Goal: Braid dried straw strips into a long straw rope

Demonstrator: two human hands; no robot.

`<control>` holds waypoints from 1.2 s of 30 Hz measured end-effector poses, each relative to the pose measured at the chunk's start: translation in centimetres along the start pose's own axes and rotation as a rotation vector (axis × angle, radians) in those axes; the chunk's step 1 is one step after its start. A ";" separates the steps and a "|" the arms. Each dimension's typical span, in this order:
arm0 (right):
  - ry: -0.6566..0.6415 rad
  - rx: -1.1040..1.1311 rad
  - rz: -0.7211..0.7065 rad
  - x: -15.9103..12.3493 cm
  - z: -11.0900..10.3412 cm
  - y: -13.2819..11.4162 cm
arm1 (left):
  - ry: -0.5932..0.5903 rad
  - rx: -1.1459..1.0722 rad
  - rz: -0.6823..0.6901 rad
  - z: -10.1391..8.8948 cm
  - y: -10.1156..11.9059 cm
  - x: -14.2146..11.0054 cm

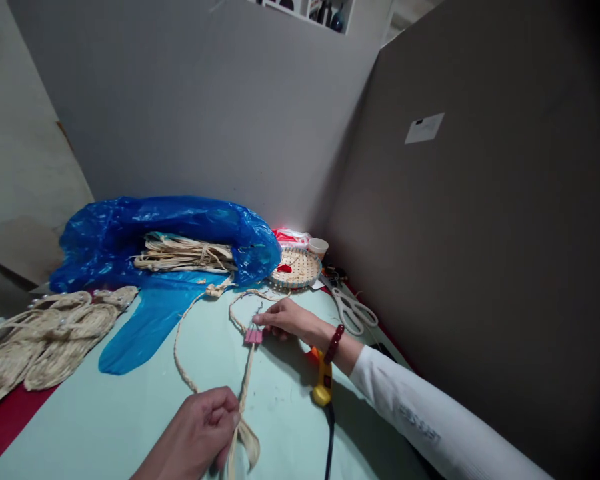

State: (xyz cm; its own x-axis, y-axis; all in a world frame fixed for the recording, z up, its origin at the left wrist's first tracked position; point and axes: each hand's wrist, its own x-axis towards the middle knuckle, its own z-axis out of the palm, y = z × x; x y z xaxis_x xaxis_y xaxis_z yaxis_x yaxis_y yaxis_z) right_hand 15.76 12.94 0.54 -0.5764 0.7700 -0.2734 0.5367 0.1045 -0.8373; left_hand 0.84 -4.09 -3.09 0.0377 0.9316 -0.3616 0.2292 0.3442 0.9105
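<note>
Pinching one pale braid point(247, 380) near its loose strips, the left hand point(205, 427) is closed toward the desk's point(145, 413) near edge. The right hand point(287, 319), fingers drawn narrow, grips a wire arm of the single pink clip point(253, 336), which bites the braid around the middle of the desk. One blue plastic bag point(105, 227), spread along the far edge, holds a tied bundle of dry strips point(185, 255) in its open mouth. Beside it, toward the far right corner, one round woven basket point(305, 263) contains a small red item point(283, 269); behind stand one pale cup point(318, 248), its contents hidden, and one red-and-white packet point(291, 237). One pair of white-handled scissors point(350, 312) lies by the right edge. One yellow tool point(322, 392) with a black cord point(330, 433) lies below the right wrist. Woven soles point(60, 340) overlap along the left edge, at least two, though the crowding makes an exact count uncertain.
</note>
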 end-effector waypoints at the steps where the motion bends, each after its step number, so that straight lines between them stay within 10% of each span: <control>1: -0.007 0.003 0.010 0.2 0.1 -0.1 | -0.013 0.009 0.016 -0.2 0.1 0.0; 36: -0.412 0.497 -0.056 0.5 -2.3 -0.6 | 0.033 0.204 -0.004 -4.4 2.4 0.4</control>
State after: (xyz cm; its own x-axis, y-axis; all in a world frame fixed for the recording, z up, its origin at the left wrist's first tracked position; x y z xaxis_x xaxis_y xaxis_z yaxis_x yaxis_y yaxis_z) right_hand 16.62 14.70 2.00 -0.8373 0.4573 -0.2997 0.2067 -0.2428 -0.9478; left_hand -2.89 -2.33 -0.17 0.0058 0.9348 -0.3550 0.4220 0.3196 0.8484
